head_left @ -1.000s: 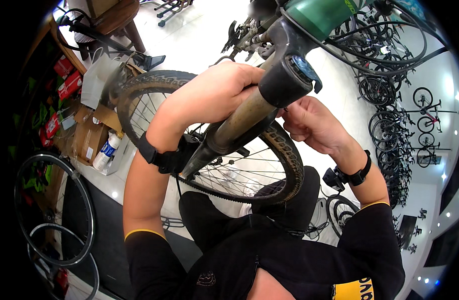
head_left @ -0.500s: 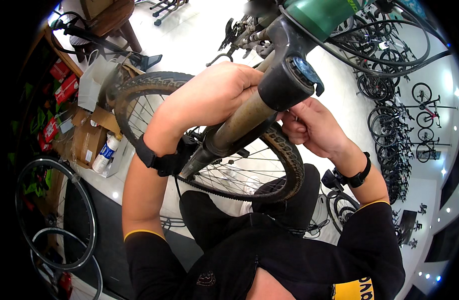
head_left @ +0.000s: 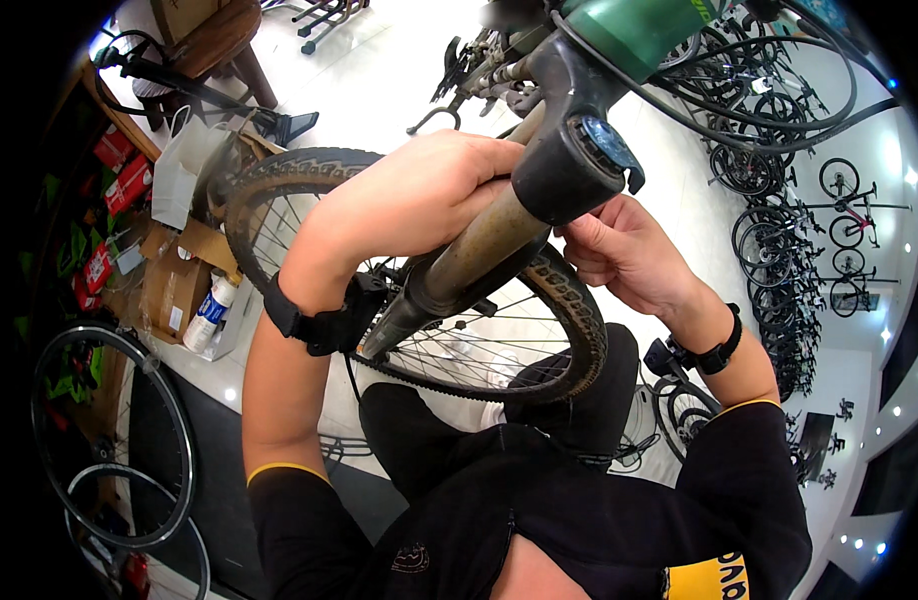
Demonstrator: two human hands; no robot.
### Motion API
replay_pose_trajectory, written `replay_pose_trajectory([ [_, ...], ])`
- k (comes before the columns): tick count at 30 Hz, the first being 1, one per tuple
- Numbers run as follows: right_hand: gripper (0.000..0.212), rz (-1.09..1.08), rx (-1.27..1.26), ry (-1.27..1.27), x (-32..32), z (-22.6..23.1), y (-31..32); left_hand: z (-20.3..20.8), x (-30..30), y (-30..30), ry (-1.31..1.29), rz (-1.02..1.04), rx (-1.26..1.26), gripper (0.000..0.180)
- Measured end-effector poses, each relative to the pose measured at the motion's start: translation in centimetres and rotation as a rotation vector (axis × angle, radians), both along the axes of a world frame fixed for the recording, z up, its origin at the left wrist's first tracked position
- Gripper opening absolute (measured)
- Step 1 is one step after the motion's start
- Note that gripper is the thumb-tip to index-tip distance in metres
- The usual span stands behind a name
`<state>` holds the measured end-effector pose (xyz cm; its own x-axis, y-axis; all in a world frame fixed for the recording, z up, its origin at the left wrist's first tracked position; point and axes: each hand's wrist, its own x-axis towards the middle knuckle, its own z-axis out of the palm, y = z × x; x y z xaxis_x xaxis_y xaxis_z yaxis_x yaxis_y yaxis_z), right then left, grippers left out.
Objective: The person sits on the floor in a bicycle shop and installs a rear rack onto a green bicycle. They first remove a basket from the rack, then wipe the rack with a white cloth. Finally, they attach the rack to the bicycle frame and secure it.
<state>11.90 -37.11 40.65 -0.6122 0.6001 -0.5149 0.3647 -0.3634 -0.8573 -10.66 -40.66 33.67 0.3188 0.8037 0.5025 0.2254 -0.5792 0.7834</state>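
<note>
A bicycle's suspension fork [head_left: 484, 240] runs diagonally across the middle, with a dark fork crown and a blue dial [head_left: 609, 142] on top. My left hand [head_left: 434, 185] reaches over the fork leg from the left; its fingers pass behind the crown and are hidden. On the other side, just right of the crown, my right hand [head_left: 619, 250] is closed in a pinch, its fingertips partly behind the crown. What it pinches I cannot make out. Below both hands is the front wheel [head_left: 569, 350] with a muddy knobbly tyre. The green frame tube [head_left: 639, 35] rises above the crown.
Black cables [head_left: 779, 140] loop at the upper right. Rows of bicycles [head_left: 769, 260] line the right side. At left are a cardboard box [head_left: 174, 290], a white paper bag [head_left: 184, 165], a white-and-blue bottle [head_left: 211, 310] and loose wheels [head_left: 184, 440]. A wooden stool [head_left: 214, 50] stands at the far left.
My right hand has shifted very slightly, its fingers curling a little differently beside the crown. My left hand stays nearly in place over the fork.
</note>
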Motion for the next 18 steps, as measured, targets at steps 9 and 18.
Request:
replay_pose_trajectory([
  [9, 0.03, 0.044, 0.092, 0.006, -0.2, 0.2, -0.6, 0.4, -0.1, -1.3, -0.199, 0.21, -0.072, 0.018],
  [18, 0.026, 0.093, 0.124, -0.072, 2.6, 0.2, -1.3, -7.9, -2.9, -18.5, -0.827, 0.668, -0.172, 0.022],
])
